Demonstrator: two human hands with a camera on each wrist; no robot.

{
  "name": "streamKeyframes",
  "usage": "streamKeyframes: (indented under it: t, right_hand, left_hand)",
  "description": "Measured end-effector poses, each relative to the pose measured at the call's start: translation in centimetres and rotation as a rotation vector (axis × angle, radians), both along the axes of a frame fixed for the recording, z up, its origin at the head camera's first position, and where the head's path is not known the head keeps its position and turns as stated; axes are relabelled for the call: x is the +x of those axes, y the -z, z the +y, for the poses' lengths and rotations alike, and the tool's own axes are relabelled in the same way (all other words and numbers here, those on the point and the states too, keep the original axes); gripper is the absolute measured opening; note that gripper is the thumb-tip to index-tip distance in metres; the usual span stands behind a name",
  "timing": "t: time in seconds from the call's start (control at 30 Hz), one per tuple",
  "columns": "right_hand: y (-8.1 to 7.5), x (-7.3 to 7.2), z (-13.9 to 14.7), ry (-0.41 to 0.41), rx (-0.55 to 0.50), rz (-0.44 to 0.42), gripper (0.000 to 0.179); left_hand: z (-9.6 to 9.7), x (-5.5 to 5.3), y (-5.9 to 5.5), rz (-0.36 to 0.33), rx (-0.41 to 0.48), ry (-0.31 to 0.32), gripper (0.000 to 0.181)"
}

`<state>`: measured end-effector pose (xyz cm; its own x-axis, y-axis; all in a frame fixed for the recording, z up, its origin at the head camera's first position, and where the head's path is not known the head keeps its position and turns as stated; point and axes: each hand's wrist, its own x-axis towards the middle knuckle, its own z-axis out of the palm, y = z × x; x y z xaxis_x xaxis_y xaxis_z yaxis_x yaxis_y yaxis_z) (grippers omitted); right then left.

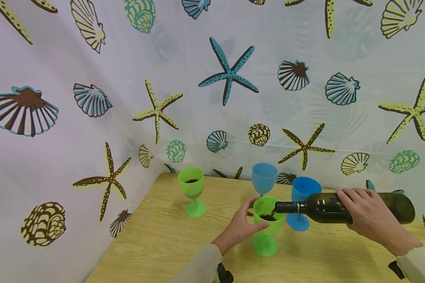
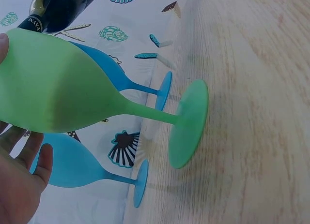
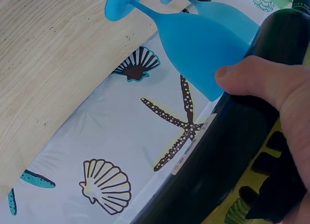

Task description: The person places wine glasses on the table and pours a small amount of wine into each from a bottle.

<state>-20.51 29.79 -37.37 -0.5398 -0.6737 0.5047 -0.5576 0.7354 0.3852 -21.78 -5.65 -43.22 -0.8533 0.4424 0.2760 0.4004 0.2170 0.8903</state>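
My right hand grips a dark wine bottle by its body, tilted almost level with the neck pointing left. The bottle's mouth sits over the rim of a green goblet, and dark liquid shows inside that goblet. My left hand holds the goblet's bowl from the left, thumb in front and fingers behind. In the left wrist view the goblet's foot stands on the table. The right wrist view shows the right thumb across the bottle.
Right behind the held goblet stand a light blue goblet and a darker blue goblet, the latter beneath the bottle neck. Another green goblet with dark liquid stands at the back left of the wooden table. A shell-patterned curtain borders the table.
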Motion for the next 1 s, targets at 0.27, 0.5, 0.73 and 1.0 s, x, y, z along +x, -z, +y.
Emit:
streamKeyframes:
  t: [0.27, 0.5, 0.73, 1.0]
  right_hand:
    - [0.0, -0.1, 0.0, -0.002, -0.006, -0.001, 0.093]
    - [-0.2, -0.1, -0.1, -0.007, -0.006, -0.002, 0.092]
    - [-0.2, 0.0, -0.1, -0.004, -0.004, -0.004, 0.094]
    - [-0.1, 0.0, -0.1, -0.006, -0.004, -0.007, 0.094]
  left_hand:
    - [0.0, 0.1, -0.2, -0.002, 0.005, 0.001, 0.068]
    - [0.1, -0.7, 1.0, 0.008, 0.014, -0.006, 0.068]
    - [0.3, -2.3, 3.3, 0.025, 0.013, -0.024, 0.071]
    - [0.2, -2.1, 3.2, 0.024, 0.008, -0.025, 0.070]
